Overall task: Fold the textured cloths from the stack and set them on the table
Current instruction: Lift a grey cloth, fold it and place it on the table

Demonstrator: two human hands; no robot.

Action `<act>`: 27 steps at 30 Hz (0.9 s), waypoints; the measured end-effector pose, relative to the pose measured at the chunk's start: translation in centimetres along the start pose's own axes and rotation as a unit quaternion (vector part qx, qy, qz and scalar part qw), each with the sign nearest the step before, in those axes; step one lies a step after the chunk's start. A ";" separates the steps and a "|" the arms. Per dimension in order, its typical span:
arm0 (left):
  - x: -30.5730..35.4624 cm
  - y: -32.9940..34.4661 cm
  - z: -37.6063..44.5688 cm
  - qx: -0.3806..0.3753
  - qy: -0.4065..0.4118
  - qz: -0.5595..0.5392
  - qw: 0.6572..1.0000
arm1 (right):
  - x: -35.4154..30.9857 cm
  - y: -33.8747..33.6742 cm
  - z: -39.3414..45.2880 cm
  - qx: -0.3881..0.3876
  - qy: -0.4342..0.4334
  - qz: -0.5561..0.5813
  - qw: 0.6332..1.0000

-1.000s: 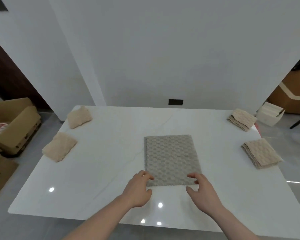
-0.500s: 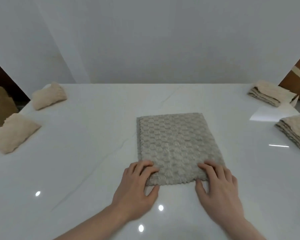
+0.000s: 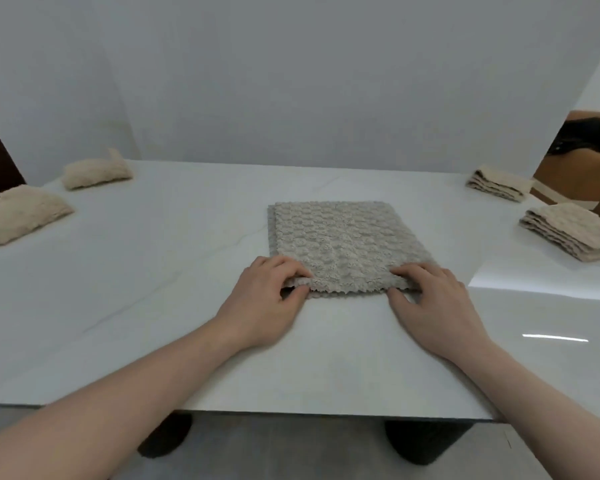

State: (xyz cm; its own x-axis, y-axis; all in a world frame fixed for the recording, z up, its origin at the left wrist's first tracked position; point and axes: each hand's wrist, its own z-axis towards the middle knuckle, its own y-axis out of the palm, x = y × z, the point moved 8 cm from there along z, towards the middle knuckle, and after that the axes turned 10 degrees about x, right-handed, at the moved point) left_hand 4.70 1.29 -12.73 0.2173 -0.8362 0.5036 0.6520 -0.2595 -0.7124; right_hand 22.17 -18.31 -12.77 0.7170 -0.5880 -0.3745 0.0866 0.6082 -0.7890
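Observation:
A grey textured cloth (image 3: 343, 240), folded in half, lies in the middle of the white table (image 3: 153, 289). My left hand (image 3: 264, 303) pinches its near left corner, thumb under the edge and fingers on top. My right hand (image 3: 433, 303) pinches the near right corner the same way. The near edge of the cloth is slightly lifted off the table between them.
Two stacks of flat beige cloths, a far one (image 3: 497, 183) and a near one (image 3: 572, 230), sit at the right edge. Two folded beige cloths, one far (image 3: 96, 171) and one near (image 3: 20, 216), lie at the left. A cardboard box (image 3: 575, 181) stands beyond the right side.
Both hands went from resting at the cloth's near corners to pinching them, and the near edge has lifted a little. The camera has dropped lower and closer to the table.

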 end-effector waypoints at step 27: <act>-3.1 -2.1 0.9 0.089 -0.145 -0.120 0.978 | 0.7 -1.4 0.5 0.083 0.016 0.020 0.996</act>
State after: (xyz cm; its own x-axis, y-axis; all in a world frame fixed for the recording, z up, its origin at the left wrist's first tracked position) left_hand 3.27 4.82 -12.32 0.2226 -0.5816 0.7825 0.8203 -0.3220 -0.4727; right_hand 22.90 -19.31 -11.71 0.6999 -0.5772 -0.4207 0.1742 0.7092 -0.6832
